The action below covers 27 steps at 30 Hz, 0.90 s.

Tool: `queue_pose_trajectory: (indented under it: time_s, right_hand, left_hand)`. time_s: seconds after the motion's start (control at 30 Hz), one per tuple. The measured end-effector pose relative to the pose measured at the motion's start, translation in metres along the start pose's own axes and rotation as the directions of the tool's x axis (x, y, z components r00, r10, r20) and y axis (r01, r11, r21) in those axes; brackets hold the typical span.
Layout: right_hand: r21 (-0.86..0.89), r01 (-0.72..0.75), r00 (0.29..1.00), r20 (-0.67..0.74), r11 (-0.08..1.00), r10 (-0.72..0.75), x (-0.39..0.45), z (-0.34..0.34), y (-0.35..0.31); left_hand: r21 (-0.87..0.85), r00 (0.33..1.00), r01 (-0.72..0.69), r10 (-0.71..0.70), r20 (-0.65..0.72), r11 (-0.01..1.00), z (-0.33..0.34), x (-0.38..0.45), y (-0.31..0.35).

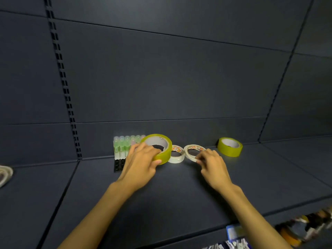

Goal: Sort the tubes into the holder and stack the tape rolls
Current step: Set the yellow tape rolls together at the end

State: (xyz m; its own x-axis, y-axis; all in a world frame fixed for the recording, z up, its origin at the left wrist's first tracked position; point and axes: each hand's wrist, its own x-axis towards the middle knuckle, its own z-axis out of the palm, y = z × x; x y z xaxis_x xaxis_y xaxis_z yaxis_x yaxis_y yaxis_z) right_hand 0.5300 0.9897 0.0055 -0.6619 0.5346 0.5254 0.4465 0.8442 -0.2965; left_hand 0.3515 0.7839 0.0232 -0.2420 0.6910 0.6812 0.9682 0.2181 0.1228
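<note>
My left hand (142, 162) grips a wide yellow tape roll (162, 144) by its near rim, fingers inside the core and thumb on the outer wall; the roll is tilted, raised off the shelf. My right hand (212, 161) pinches a thin white tape roll (193, 150) at its near edge, tilted up. Between them a second thin white roll (177, 155) lies flat. Another wide yellow roll (230, 146) sits apart at the right. Several green-capped tubes (124, 145) stand in a black holder (117, 165) behind my left hand, partly hidden by it.
The dark shelf (170, 194) has a back wall right behind the rolls and a slotted upright post (71, 112) at the left. A pale roll (5, 174) lies at the far left edge. Packaged goods (296, 230) fill the lower shelf at the bottom right.
</note>
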Motion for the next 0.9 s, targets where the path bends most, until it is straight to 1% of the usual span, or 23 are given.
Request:
queue_pose_trajectory:
  time_s: [0.13,0.33,0.47,0.6,0.67,0.9]
  right_hand:
    - [0.005,0.012,1.000,0.029,1.000,-0.012,0.025,0.008,0.032]
    - [0.049,0.105,0.989,0.104,0.993,-0.109,0.058,0.023,0.061]
    - [0.101,0.149,0.976,0.144,0.984,-0.162,0.069,0.032,0.067]
    - [0.101,0.181,0.962,0.188,0.978,-0.197,0.068,0.038,0.070]
    - [0.107,0.185,0.962,0.185,0.977,-0.203,0.067,0.039,0.072]
    - [0.135,0.215,0.954,0.181,0.967,-0.237,0.065,0.038,0.077]
  left_hand:
    - [0.034,1.000,0.026,-0.026,-0.001,0.999,0.014,0.020,0.011]
    - [0.101,0.996,0.092,-0.089,-0.026,0.991,0.031,0.042,0.030]
    - [0.150,0.992,0.122,-0.117,-0.047,0.981,0.039,0.051,0.038]
    - [0.175,0.989,0.134,-0.121,-0.082,0.975,0.043,0.057,0.044]
    - [0.177,0.989,0.127,-0.111,-0.095,0.976,0.044,0.060,0.046]
    - [0.168,0.990,0.134,-0.124,-0.071,0.977,0.055,0.066,0.058]
